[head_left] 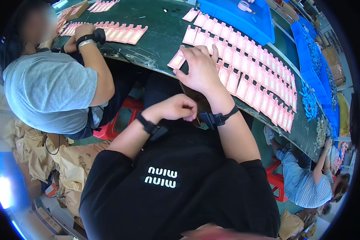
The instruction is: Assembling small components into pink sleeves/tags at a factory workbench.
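Observation:
My right hand [202, 70] reaches over the table's near edge, its thumb and index finger spanning a flat pink plastic piece [176, 61] with a pale rectangle in its middle. The other fingers of that hand are bent over the neighbouring pieces. Rows of the same pink pieces [244, 52] lie side by side to the right of it. In front of my chest, off the table, hovers my left hand [179, 107] with curled fingers. Whatever it may hold is hidden.
A blue tray [236, 18] stands behind the rows, and blue bins [314, 60] line the far right. Small blue parts [308, 100] lie in a heap. On my left a co-worker [56, 88] handles more pink pieces [124, 33]; another person [312, 180] sits at right.

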Demonstrator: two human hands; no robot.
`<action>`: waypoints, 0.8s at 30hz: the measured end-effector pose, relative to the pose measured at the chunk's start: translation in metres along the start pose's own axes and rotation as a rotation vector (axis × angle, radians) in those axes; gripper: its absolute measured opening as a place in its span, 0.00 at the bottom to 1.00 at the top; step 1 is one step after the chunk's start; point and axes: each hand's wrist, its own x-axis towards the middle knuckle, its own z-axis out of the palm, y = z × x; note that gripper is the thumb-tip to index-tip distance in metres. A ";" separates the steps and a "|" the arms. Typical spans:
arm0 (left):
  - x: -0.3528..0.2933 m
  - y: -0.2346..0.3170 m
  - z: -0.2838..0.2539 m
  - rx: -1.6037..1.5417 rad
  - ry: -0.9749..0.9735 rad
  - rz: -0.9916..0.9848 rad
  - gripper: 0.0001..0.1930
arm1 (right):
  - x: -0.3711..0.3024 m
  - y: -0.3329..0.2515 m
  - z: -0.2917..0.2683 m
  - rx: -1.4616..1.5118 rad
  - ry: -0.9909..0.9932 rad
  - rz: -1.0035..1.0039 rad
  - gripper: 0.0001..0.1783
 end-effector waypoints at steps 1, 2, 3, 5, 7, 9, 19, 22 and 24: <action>-0.015 0.028 -0.002 -0.063 -0.019 -0.006 0.05 | 0.001 -0.001 -0.002 0.011 -0.016 -0.019 0.45; -0.025 0.050 -0.007 -0.053 -0.008 0.065 0.04 | 0.001 -0.001 -0.004 0.012 -0.018 -0.017 0.45; -0.033 0.068 -0.012 -0.046 0.085 0.170 0.06 | 0.001 -0.001 -0.006 0.004 -0.036 -0.011 0.46; -0.038 0.080 -0.027 0.129 0.372 0.295 0.06 | 0.000 0.001 -0.006 -0.009 -0.069 0.008 0.50; -0.032 0.087 -0.049 0.478 0.552 0.380 0.06 | -0.001 0.000 -0.010 0.004 -0.095 0.035 0.51; -0.024 0.089 -0.069 0.713 0.608 0.283 0.06 | 0.001 -0.001 -0.014 0.017 -0.139 0.068 0.55; 0.006 0.086 -0.096 1.243 0.483 0.128 0.05 | 0.008 0.000 -0.024 0.002 -0.181 0.085 0.55; 0.010 0.090 -0.094 1.267 0.482 0.076 0.05 | 0.008 0.003 -0.022 0.036 -0.178 0.063 0.56; 0.016 0.094 -0.091 1.312 0.478 0.038 0.05 | 0.006 0.006 -0.021 0.015 -0.164 0.066 0.56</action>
